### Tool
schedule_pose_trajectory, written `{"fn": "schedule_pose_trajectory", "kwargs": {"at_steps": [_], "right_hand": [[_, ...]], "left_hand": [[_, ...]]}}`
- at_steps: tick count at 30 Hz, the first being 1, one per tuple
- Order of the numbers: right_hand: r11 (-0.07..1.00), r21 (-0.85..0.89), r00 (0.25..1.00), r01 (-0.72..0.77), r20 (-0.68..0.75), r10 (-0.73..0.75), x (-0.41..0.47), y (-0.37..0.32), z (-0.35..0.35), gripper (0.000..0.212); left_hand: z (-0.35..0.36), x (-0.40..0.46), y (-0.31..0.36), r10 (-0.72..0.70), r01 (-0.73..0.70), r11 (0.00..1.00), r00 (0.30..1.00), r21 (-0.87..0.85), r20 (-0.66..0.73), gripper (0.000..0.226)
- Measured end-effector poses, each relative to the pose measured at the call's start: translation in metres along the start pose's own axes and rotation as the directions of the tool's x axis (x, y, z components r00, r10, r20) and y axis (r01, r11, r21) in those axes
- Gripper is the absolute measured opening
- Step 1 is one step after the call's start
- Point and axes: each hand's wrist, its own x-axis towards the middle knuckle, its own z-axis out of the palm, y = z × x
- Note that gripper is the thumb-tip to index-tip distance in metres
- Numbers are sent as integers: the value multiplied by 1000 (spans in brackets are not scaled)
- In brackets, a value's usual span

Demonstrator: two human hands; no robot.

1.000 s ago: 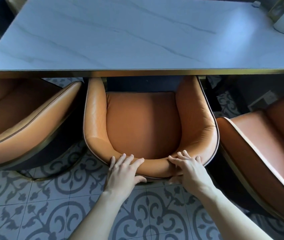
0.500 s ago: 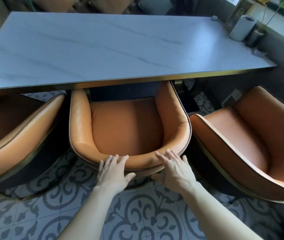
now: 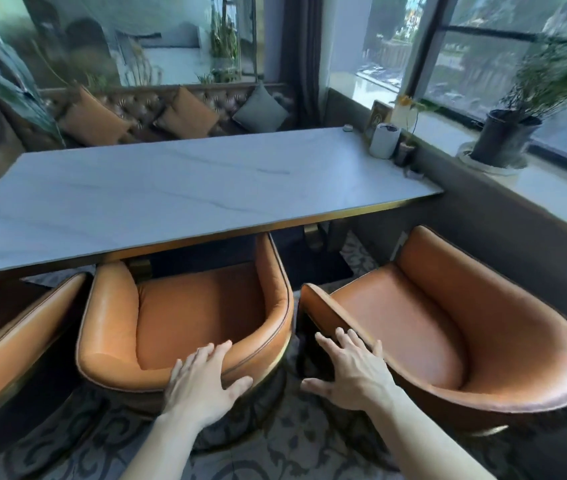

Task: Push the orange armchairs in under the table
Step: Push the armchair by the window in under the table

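Three orange armchairs stand along the near edge of the white marble table. The middle armchair has its seat front tucked under the table edge. My left hand lies flat on its curved backrest with fingers spread. The right armchair stands turned and clear of the table. My right hand is open, fingers apart, at that chair's near arm. The left armchair sits partly under the table at the frame's left edge.
A brown tufted sofa with cushions runs behind the table. A white cylinder and small items stand at the table's far right corner. A low grey wall with a potted plant borders the right. Patterned tiles cover the floor.
My view has lifted and swung right. My right hand has left the middle armchair's backrest and moved to the right armchair's arm. My left hand stays on the middle chair.
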Motion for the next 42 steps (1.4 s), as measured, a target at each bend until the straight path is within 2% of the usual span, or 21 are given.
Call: {"fn": "schedule_pose_trajectory", "kwargs": {"at_steps": [6,12,20,27,34,42], "right_hand": [[1000,1,999,-8,-40,8,-36,131,-56,102],[997,13,997,-73,-20,74,-49,233,-79,104],[982,22,982,-186,-19,186,-21,361,-83,101],[966,-15,962,-258,84,258,2,469,-84,100],[984,2,969,-180,175,177,8,534,-61,100],[995,-54,957,78,283,-60,0,602,-21,105]], "left_hand": [[9,-14,152,51,-49,998,997,27,-53,92],[28,7,271,155,-154,987,987,53,-28,96],[83,81,392,221,-222,974,975,37,37,96],[142,127,478,236,-235,972,958,-24,162,95],[188,117,531,161,-160,987,958,-26,236,96],[252,54,577,-24,50,996,946,-71,322,104]]}}
